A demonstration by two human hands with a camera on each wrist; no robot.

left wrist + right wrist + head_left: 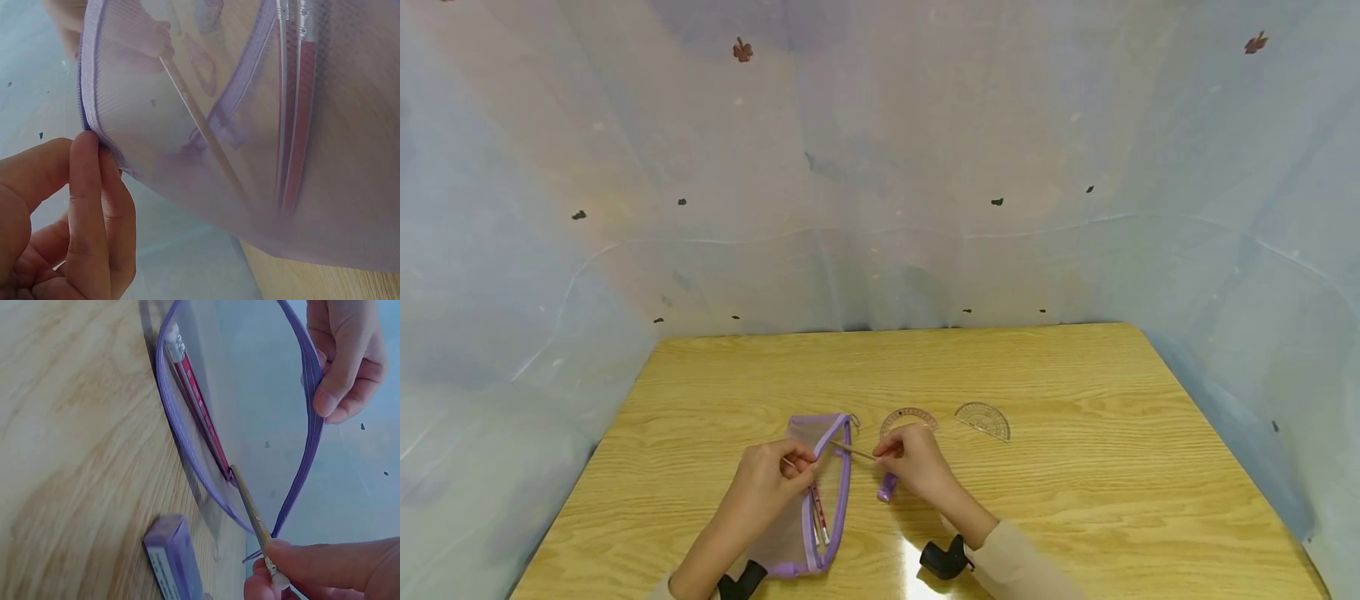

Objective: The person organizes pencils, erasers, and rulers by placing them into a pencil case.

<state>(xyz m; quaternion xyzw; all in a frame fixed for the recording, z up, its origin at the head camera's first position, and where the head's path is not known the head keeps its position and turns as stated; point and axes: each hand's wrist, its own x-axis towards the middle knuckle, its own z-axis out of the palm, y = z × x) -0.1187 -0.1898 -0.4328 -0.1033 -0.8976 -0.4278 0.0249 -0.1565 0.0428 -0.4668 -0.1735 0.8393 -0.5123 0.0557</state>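
Note:
My left hand (769,482) pinches the zipper edge of a purple mesh pencil pouch (844,508), holding its mouth wide apart. In my right hand (917,462) a gold-brown pencil (251,509) is pinched near its white eraser end. Its far end reaches through the mouth; the left wrist view shows that pencil (203,125) through the mesh. Red pencils (203,409) with silver ferrules lie inside the pouch. Just outside the mouth, a purple box-shaped eraser (172,550) with a pale label lies on the table, partly below my right hand in the head view.
Beyond my right hand lies a clear protractor (910,413), partly covered by the hand. Another protractor (983,420) is to its right. All of this is on a wood-grain table (1075,500), with a pale patterned curtain (887,167) round its back and sides.

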